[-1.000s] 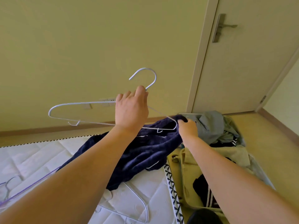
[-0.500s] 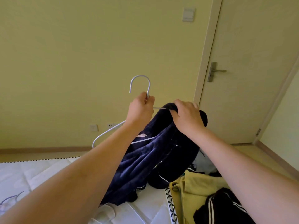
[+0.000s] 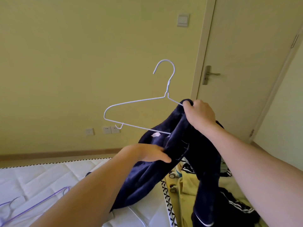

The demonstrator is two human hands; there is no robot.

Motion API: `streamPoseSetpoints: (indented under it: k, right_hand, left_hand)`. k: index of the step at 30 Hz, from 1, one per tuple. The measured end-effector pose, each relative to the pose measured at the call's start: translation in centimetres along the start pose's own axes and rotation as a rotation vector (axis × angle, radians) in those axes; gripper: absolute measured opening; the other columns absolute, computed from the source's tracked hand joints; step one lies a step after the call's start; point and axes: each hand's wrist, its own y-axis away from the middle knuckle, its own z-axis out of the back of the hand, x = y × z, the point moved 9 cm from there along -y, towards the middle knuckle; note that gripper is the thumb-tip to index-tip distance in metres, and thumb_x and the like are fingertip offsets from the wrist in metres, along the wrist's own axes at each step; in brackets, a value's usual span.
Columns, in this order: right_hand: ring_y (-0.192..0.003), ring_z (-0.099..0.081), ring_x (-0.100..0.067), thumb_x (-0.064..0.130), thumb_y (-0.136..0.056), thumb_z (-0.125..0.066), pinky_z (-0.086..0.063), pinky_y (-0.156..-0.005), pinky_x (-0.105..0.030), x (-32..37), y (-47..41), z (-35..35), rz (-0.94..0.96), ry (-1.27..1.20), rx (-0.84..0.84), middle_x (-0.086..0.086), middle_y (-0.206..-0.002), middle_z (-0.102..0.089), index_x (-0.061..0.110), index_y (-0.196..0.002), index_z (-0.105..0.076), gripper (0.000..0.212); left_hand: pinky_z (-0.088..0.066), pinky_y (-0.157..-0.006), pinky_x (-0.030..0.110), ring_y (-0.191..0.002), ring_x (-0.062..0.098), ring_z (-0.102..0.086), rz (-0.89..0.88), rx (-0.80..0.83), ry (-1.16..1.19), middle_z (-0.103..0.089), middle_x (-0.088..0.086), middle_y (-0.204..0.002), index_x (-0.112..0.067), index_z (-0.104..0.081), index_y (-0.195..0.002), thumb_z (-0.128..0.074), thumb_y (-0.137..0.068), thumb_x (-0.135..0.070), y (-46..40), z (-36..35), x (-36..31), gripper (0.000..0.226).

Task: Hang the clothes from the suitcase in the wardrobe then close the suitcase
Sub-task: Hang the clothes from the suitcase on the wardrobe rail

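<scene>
A white wire hanger [image 3: 139, 110] hangs in mid-air before the wall, hook up. Its right shoulder is inside a dark navy fleece garment [image 3: 177, 161]. My right hand [image 3: 199, 114] grips the garment's top edge together with that hanger arm. My left hand [image 3: 147, 152] holds a fold of the navy fabric lower down, thumb across it. The garment drapes down to the mattress and over the open suitcase [image 3: 183, 190], whose yellowish lining and striped dark clothes [image 3: 236, 205] show at the bottom right.
A white quilted mattress [image 3: 41, 181] lies at the lower left with purple wire hangers [image 3: 34, 205] on it. A closed door [image 3: 246, 63] with a lever handle stands at the right. Wall sockets [image 3: 111, 129] sit low on the yellow wall.
My left hand let go of the hanger's neck and dropped to grasp the fabric below. My right hand now holds hanger and garment, and the hanger's left half swung clear into view.
</scene>
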Motion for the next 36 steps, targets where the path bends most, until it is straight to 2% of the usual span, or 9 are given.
streamPoseSetpoints:
  k: [4,6,9,12,15,17,19,23,36]
  right_hand:
    - [-0.064,-0.053,-0.033,0.039,-0.092,-0.036,-0.037,-0.059,-0.033,-2.7,0.1,0.1,0.035,0.157,0.024,-0.011,-0.067,-0.058,0.010,-0.065,-0.053,0.043]
    - [-0.065,-0.055,-0.034,0.038,-0.092,-0.036,-0.038,-0.056,-0.032,-3.4,0.5,-0.8,0.099,0.257,0.055,-0.013,-0.067,-0.059,0.009,-0.064,-0.054,0.044]
    - [-0.061,-0.053,-0.031,0.037,-0.093,-0.036,-0.035,-0.053,-0.030,-3.9,1.0,-1.4,0.123,0.337,0.067,-0.011,-0.066,-0.058,0.009,-0.065,-0.054,0.044]
    - [-0.057,-0.050,-0.026,0.037,-0.093,-0.035,-0.031,-0.051,-0.028,-3.9,1.0,-1.0,0.097,0.394,0.064,-0.010,-0.065,-0.057,0.009,-0.062,-0.049,0.044]
    - [-0.060,-0.051,-0.028,0.037,-0.093,-0.035,-0.032,-0.052,-0.029,-4.4,0.0,0.4,-0.034,0.213,0.029,-0.011,-0.068,-0.057,0.007,-0.067,-0.053,0.044]
    - [-0.063,-0.049,-0.032,0.037,-0.091,-0.035,-0.033,-0.053,-0.032,-4.6,-0.9,1.8,-0.139,0.026,-0.002,-0.013,-0.070,-0.056,0.006,-0.068,-0.054,0.043]
    - [-0.060,-0.044,-0.030,0.034,-0.090,-0.035,-0.031,-0.051,-0.034,-3.8,-1.7,3.3,-0.150,-0.066,-0.028,-0.013,-0.069,-0.054,0.006,-0.064,-0.049,0.041]
    - [-0.055,-0.040,-0.026,0.036,-0.089,-0.036,-0.029,-0.050,-0.032,-1.0,-2.7,7.2,-0.075,-0.046,-0.086,-0.011,-0.065,-0.051,0.009,-0.061,-0.045,0.040]
    - [-0.071,-0.051,-0.032,0.039,-0.094,-0.032,-0.034,-0.060,-0.032,1.3,1.2,31.7,-0.013,0.329,-0.495,-0.009,-0.071,-0.053,0.016,-0.058,-0.040,0.043]
  left_hand:
    - [-0.020,-0.112,0.059,-0.133,0.031,-0.044,0.380,-0.027,-0.540,-0.051,-0.002,-0.143,-0.031,-0.047,-0.141,-0.038,-0.057,-0.096,1.4,4.6,9.4,0.107]
    - [0.005,-0.109,0.071,-0.143,0.031,-0.029,0.414,-0.089,-0.629,-0.043,-0.007,-0.150,-0.035,-0.042,-0.143,-0.030,-0.074,-0.084,1.4,7.8,11.3,0.086]
    - [0.007,-0.108,0.072,-0.141,0.027,-0.031,0.418,-0.259,-0.677,-0.048,-0.003,-0.144,-0.027,-0.052,-0.134,-0.034,-0.089,-0.045,1.9,12.0,10.2,0.052]
    - [0.005,-0.114,0.064,-0.136,0.025,-0.035,0.312,-0.581,-0.953,-0.052,0.004,-0.136,-0.022,-0.053,-0.130,-0.036,-0.090,-0.029,3.2,15.7,6.4,0.044]
    - [-0.020,-0.115,0.047,-0.120,0.030,-0.041,-0.201,-0.931,-1.030,-0.052,0.007,-0.124,-0.019,-0.059,-0.119,-0.050,-0.087,-0.020,5.1,16.5,0.4,0.034]
    - [-0.038,-0.102,0.048,-0.107,0.035,-0.042,-0.571,-1.139,-0.972,-0.051,0.013,-0.117,-0.015,-0.063,-0.110,-0.053,-0.080,-0.014,7.1,15.5,-3.2,0.031]
    - [-0.039,-0.100,0.055,-0.108,0.034,-0.038,-0.421,-1.338,-0.663,-0.047,0.015,-0.123,-0.016,-0.055,-0.120,-0.049,-0.082,-0.023,8.4,17.8,-4.0,0.039]
    - [-0.034,-0.093,0.044,-0.110,0.036,-0.045,-0.027,-1.229,-0.058,-0.049,0.017,-0.122,-0.009,-0.043,-0.119,-0.049,-0.093,-0.044,7.2,21.5,-2.8,0.044]
    - [-0.052,-0.068,0.035,-0.073,0.020,-0.062,-0.780,-1.042,0.286,-0.062,-0.009,-0.072,-0.029,-0.058,-0.074,-0.051,-0.074,-0.029,14.2,25.5,-24.1,0.008]
